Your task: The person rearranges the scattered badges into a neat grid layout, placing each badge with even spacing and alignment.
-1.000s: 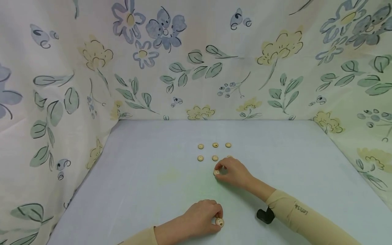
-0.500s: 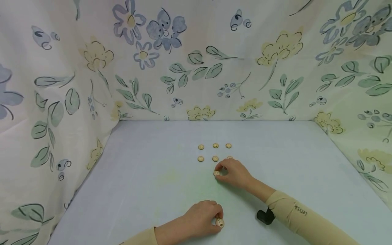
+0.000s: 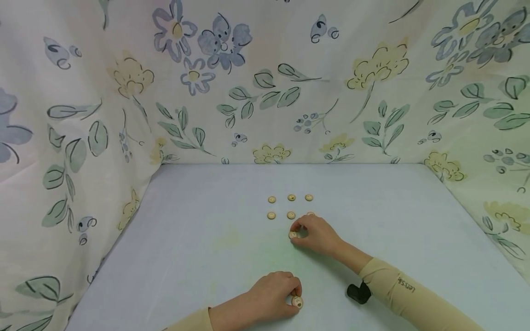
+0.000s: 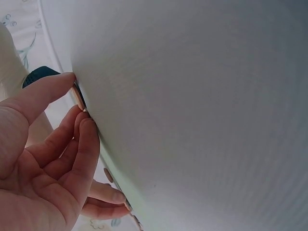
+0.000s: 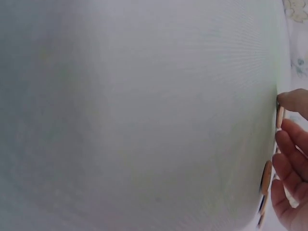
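Close to the front of the table, my left hand [image 3: 275, 293] pinches a small round wooden disc [image 3: 297, 301] with dark marks on its face. In the left wrist view that disc shows edge-on between thumb and fingertips, right at the tabletop. Farther forward, my right hand [image 3: 316, 234] pinches a second wooden disc [image 3: 293, 235] by its edges, also down at table level. Just beyond it lie two rows of similar discs: a back row with a middle disc [image 3: 291, 197], and a front row with a left disc [image 3: 271, 215]. The front row's right disc [image 3: 311, 214] is partly hidden behind my right hand.
The pale table [image 3: 198, 239] meets a floral cloth [image 3: 265, 92] at the back and both sides. A black device [image 3: 358, 293] hangs under my right wrist, beside the beige sleeve [image 3: 407, 292].
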The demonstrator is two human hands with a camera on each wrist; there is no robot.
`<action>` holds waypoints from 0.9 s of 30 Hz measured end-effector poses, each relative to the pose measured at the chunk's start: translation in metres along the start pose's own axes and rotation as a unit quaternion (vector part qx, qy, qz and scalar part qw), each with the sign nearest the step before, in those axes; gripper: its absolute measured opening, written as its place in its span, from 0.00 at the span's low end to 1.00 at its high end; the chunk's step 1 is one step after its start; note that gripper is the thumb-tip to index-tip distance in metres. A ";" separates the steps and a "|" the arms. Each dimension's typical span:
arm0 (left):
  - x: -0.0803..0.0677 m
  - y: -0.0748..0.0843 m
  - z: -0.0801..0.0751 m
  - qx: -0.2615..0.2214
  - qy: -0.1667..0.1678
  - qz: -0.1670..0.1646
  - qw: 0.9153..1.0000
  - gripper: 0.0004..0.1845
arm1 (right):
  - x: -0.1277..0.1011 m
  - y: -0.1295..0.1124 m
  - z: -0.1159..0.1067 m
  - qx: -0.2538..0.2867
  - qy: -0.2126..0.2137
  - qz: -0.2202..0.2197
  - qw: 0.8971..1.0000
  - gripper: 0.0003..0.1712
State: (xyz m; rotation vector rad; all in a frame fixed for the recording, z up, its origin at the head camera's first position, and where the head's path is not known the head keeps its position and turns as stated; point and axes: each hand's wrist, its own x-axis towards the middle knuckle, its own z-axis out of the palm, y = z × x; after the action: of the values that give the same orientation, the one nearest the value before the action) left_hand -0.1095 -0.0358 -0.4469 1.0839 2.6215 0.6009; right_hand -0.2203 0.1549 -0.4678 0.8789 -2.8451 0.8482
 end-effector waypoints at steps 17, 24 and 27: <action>-0.001 0.001 0.000 -0.005 -0.008 -0.003 1.000 0.09 | -0.020 -0.005 -0.003 0.065 0.017 0.000 0.998 0.16; 0.000 0.000 0.001 0.006 0.004 0.005 1.000 0.09 | -0.040 -0.014 -0.008 0.116 0.015 -0.034 0.993 0.17; 0.000 0.000 0.000 0.008 0.004 0.003 1.000 0.09 | -0.049 -0.017 -0.008 0.125 0.019 -0.046 0.991 0.17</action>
State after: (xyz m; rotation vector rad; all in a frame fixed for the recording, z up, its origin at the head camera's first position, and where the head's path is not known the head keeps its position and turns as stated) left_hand -0.1093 -0.0356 -0.4473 1.0965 2.6340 0.5882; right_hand -0.1709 0.1725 -0.4626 0.9978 -2.6819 1.2137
